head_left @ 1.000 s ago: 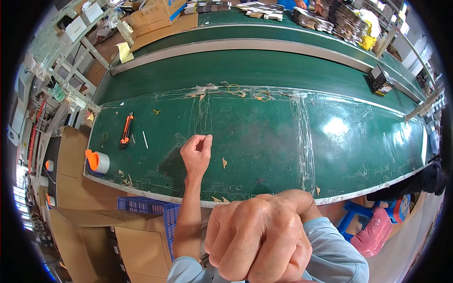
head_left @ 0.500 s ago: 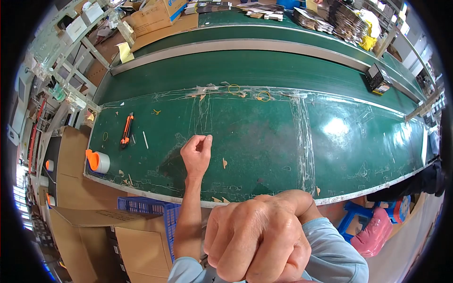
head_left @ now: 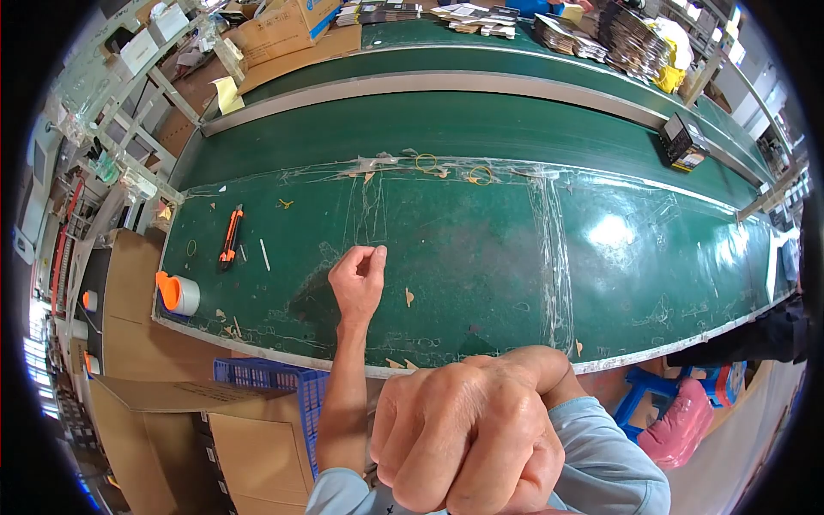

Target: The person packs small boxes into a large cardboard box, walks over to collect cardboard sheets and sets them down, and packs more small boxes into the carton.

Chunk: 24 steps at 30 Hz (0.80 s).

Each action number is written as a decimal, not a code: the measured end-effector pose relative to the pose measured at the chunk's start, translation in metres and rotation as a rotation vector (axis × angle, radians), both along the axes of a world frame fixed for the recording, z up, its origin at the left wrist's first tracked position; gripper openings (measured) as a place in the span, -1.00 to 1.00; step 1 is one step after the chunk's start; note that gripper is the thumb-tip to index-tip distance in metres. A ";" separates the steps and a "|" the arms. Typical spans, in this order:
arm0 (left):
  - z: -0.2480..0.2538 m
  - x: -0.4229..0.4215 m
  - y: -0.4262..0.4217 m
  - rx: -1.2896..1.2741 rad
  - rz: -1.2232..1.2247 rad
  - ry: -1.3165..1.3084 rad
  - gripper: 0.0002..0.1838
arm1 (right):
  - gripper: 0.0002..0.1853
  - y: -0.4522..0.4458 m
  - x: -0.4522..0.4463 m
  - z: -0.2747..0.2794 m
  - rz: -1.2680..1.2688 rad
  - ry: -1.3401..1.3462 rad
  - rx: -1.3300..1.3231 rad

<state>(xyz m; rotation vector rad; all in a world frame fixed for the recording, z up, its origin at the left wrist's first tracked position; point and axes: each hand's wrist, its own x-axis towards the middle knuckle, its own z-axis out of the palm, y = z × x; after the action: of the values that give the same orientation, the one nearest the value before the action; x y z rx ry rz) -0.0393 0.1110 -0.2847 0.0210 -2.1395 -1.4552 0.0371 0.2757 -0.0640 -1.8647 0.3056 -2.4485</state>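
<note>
My left hand (head_left: pixel 356 279) is a loose fist over the green work table (head_left: pixel 472 257), thumb laid against the curled fingers, with nothing showing in it. Close to the camera, my right hand (head_left: pixel 468 433) is clenched, knuckles up, and nothing sticks out of it; its palm side is hidden. To the left of my left hand lie an orange and black utility knife (head_left: pixel 231 237) and a thin white stick (head_left: pixel 264 255). A tape roll with an orange dispenser (head_left: pixel 178 293) sits at the table's left corner. Small brown scraps (head_left: pixel 408 297) are scattered about.
Behind the table runs a green conveyor belt (head_left: pixel 429 120), carrying a black printed box (head_left: pixel 684 142) at right. Stacks of flat cartons (head_left: pixel 631 43) stand at the back. Below left are open cardboard boxes (head_left: pixel 257 451) and a blue crate (head_left: pixel 266 372); a blue stool (head_left: pixel 644 395) stands lower right.
The black box on the belt has shifted slightly left. Dark clothing at the right edge has moved a little, and a person's arm shows more at the back. My hands stay still.
</note>
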 end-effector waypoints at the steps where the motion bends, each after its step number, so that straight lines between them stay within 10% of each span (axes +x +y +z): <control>1: 0.000 0.000 0.000 -0.002 -0.001 -0.020 -0.82 | -0.62 0.000 -0.006 0.005 0.003 0.052 -0.003; 24: 0.002 0.000 0.001 -0.004 0.001 -0.013 -0.82 | -0.63 0.000 -0.006 0.008 0.000 0.053 0.006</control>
<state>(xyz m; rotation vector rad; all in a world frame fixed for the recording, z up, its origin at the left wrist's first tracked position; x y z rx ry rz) -0.0393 0.1117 -0.2823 0.0296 -2.1526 -1.4537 0.0313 0.2757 -0.0563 -1.9296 0.3160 -2.3986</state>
